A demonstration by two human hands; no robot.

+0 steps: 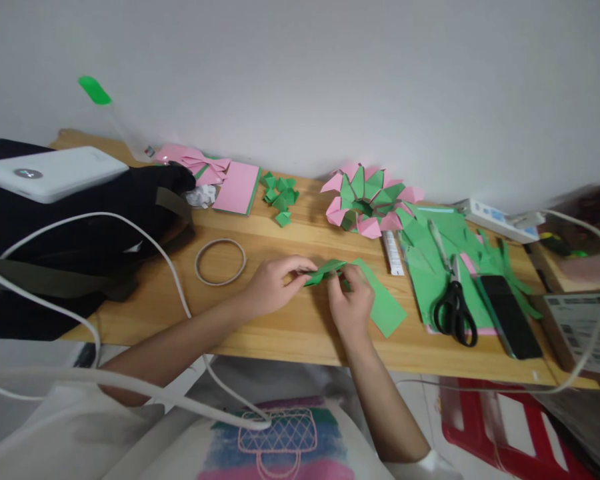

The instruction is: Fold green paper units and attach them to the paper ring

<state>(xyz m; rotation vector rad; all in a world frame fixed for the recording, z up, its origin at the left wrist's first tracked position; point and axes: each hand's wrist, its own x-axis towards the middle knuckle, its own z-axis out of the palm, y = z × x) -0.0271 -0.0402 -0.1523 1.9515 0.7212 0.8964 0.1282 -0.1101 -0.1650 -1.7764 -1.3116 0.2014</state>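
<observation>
Nearest to my camera, a thick white cable crosses in front of a white shirt with a pink, blue and green print. Past it, over a pale wooden table, I see the left hand pinching one end of a small folded piece of green paper between thumb and fingers. At the other end, the right hand grips it with curled fingers, so the piece sits between both hands. Just beside the right hand, partly hidden by it, lies a flat green paper rectangle. To the left I make out a thin pale ring; behind the hands, a pink-and-green wreath of folded paper. Farther right, black-handled scissors rest near a dark smartphone.
</observation>
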